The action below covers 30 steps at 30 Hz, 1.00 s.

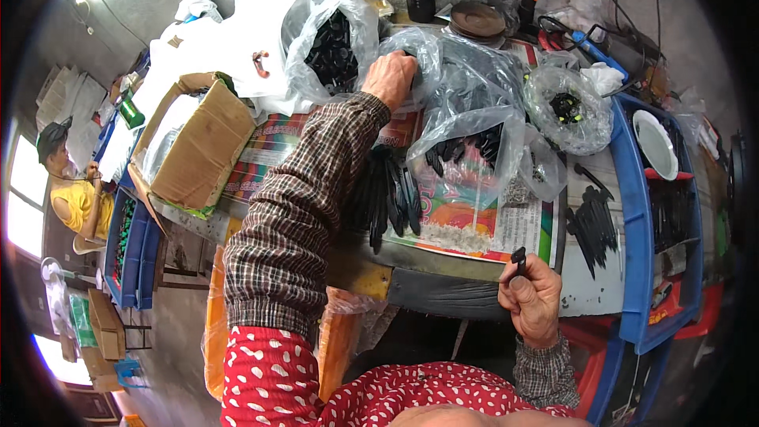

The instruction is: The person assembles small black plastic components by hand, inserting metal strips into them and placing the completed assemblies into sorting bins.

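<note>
My left hand reaches far forward, its fingers dipping into the mouth of a clear plastic bag. Those fingertips are hidden, so what they touch does not show. Beside it, to the left, stands an open clear bag of black plastic parts. Close to my body, past the table's front edge, my right hand is closed around a small black plastic piece, pinched with its end sticking up. Long thin black pieces lie in a bunch under my left forearm. An open bag of more black pieces lies at the middle.
A cardboard box stands at left. On the right are a second pile of black strips, a bag of small black and yellow parts and a blue crate with a white dish. A person in yellow sits far left.
</note>
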Tool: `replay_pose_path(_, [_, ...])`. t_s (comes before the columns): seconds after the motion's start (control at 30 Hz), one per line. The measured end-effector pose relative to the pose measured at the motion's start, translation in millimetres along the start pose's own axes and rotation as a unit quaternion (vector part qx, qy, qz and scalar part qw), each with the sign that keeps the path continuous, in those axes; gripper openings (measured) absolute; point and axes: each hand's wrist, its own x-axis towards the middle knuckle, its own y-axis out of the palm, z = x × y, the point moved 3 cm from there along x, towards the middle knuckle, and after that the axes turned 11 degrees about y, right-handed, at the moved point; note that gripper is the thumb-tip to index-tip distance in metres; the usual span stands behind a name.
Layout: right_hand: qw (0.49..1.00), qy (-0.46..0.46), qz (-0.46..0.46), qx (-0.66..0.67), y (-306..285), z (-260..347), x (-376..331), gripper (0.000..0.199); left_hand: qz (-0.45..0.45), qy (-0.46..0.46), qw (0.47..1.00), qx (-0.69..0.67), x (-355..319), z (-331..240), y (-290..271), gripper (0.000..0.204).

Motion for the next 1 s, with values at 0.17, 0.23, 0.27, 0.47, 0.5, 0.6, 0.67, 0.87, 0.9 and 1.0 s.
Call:
replay_pose_path(0.17, [0.999, -0.002, -0.021, -0.038, -3, -1, -1, 0.025, 0.01, 0.006, 1.0, 0.01, -11, 1, -10, 0.013])
replay_pose_path(0.23, [0.998, -0.006, -0.031, -0.055, -1, -1, -1, 0.024, 0.009, 0.001, 0.999, 0.035, -13, 10, -8, 0.015])
replay_pose_path(0.27, [0.998, -0.004, -0.031, -0.055, -1, -1, -1, 0.024, 0.021, -0.004, 0.998, 0.053, -13, 12, -5, 0.012])
replay_pose_path(0.47, [0.998, -0.008, -0.034, -0.058, -2, -1, -2, 0.021, 0.062, -0.043, 0.989, 0.128, -4, 10, 9, 0.021])
replay_pose_path(0.5, [0.998, -0.007, -0.035, -0.061, -2, -1, -2, 0.021, 0.061, -0.042, 0.989, 0.126, -3, 10, 10, 0.021])
replay_pose_path(0.6, [0.997, -0.005, -0.037, -0.072, 0, -1, -3, 0.019, 0.077, -0.031, 0.988, 0.133, -2, 12, 11, 0.014])
replay_pose_path(0.67, [0.996, -0.003, -0.039, -0.081, -1, -1, -3, 0.019, 0.073, -0.036, 0.988, 0.135, 0, 11, 12, 0.014])
replay_pose_path(0.87, [0.997, -0.001, -0.029, -0.065, -2, -2, -3, 0.018, 0.091, -0.054, 0.982, 0.156, 6, 15, 13, 0.013])
replay_pose_path(0.9, [0.997, 0.0, -0.026, -0.07, -3, -2, -3, 0.018, 0.09, -0.052, 0.982, 0.156, 6, 15, 13, 0.013])
replay_pose_path(1.0, [0.997, 0.0, -0.024, -0.076, -2, -2, -3, 0.018, 0.094, -0.048, 0.979, 0.174, 4, 13, 12, 0.014])
